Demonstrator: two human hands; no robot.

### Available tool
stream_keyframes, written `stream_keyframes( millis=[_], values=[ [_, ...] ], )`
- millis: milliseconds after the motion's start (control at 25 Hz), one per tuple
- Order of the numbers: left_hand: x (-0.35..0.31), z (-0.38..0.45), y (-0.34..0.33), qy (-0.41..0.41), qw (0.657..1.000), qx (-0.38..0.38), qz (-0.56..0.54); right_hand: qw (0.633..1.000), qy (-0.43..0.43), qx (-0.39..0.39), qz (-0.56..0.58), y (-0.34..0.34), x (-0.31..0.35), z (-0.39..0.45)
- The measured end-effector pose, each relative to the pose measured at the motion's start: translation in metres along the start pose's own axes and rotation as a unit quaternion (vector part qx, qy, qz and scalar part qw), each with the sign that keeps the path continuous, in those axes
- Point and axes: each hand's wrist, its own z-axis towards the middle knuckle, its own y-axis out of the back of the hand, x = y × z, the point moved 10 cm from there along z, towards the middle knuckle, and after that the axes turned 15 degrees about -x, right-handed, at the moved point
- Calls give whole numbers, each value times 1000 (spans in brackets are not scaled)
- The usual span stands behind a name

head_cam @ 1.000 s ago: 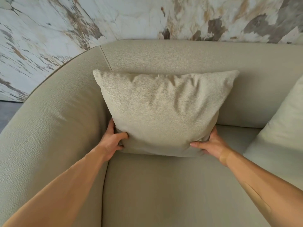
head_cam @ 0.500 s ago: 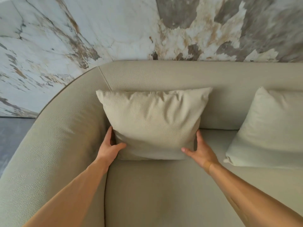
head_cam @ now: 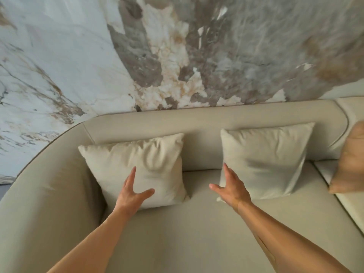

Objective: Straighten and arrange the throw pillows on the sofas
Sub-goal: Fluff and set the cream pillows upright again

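A beige sofa (head_cam: 197,233) stands against a marbled wall (head_cam: 177,46); two pillows (head_cam: 137,166) lean upright, both hands (head_cam: 132,194) spread, holding nothing.

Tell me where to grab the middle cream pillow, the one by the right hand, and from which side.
Grip the middle pillow at its two lower corners, coming from the front with one open hand on each side edge. It leans upright against the sofa back, bottom edge on the seat, so both side edges are probably free. The right hand is open beside its left edge; the left hand is open over the left pillow.
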Motion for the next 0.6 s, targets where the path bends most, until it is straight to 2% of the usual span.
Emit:
stream_keyframes(
  millis=[320, 440, 600],
  values=[
    [-112, -82, -171, -10, 1000, -14, -6, 998, -33, -7, 43, 160, -193, 86],
    [-137, -88, -225, -27, 999, -5, 25, 998, -26, -1, 63, 190, -245, 117],
    [-141, -79, -279, -15, 998, 12, 66, 991, -71, 17, 114, 194, -294, 143]
  ],
)
